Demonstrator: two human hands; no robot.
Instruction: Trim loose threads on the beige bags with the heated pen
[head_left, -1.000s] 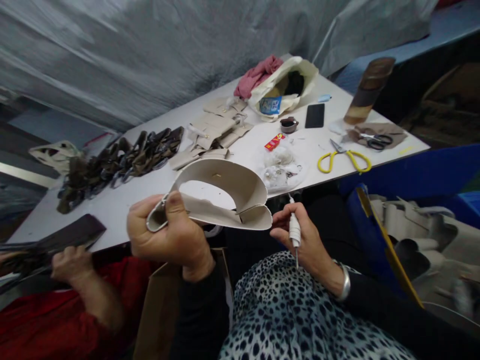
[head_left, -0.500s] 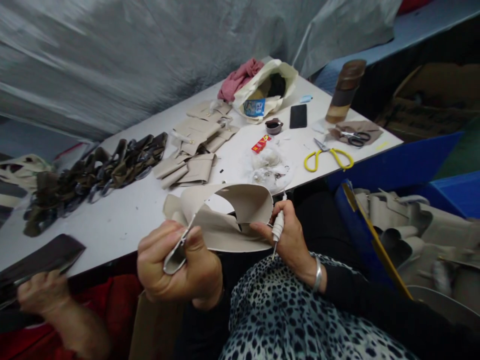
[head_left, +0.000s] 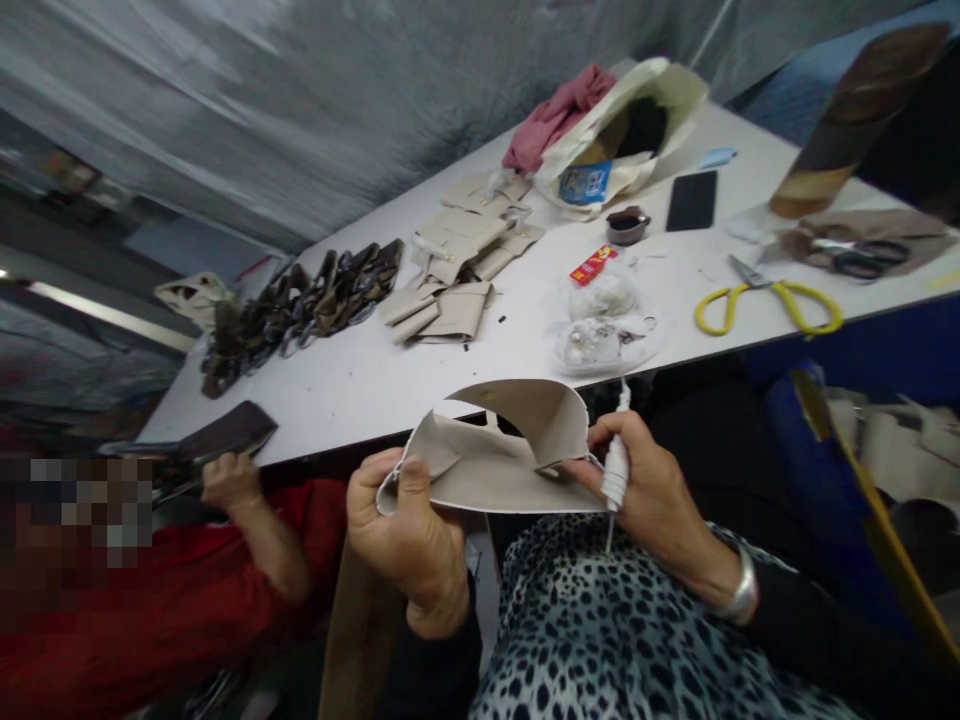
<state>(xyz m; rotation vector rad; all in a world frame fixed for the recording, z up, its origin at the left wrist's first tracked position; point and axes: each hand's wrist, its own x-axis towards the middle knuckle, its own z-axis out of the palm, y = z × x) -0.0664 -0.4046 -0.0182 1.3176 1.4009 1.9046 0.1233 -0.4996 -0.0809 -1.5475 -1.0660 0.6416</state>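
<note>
Okay, both hands are on one item: a beige faux-leather piece (head_left: 487,465), bowed open, held up between the near edge of the white surface (head_left: 337,405) and the spotted garment (head_left: 592,630). Left hand (head_left: 412,540) has its 9 o'clock end; those fingers are narrow, pinching the curled edge, thumb on the near side. Right hand (head_left: 652,490) is at its 3 o'clock end, thumb and forefinger closed on or right at the edge, other fingers curled round a white-handled tool, likely an awl (head_left: 616,470). The tool's thin ends point to 12 and 6; which one is the working end, can't tell. Step in hand, my read: spreading and steadying the piece, tool parked in the grip, no piercing visible. Next move would call for a firm left pinch, the right end kept taut, and the tool turned without its tip scratching the wall. From the piece: folded beige pieces (head_left: 461,245) at 12, clear plastic bag of small parts (head_left: 600,340) between 1 and 2, yellow-handled scissors (head_left: 759,281) at 2, all on the surface and untouched. Co-worker's hand (head_left: 231,482) at 9, well apart, by a dark panel (head_left: 229,432).
</note>
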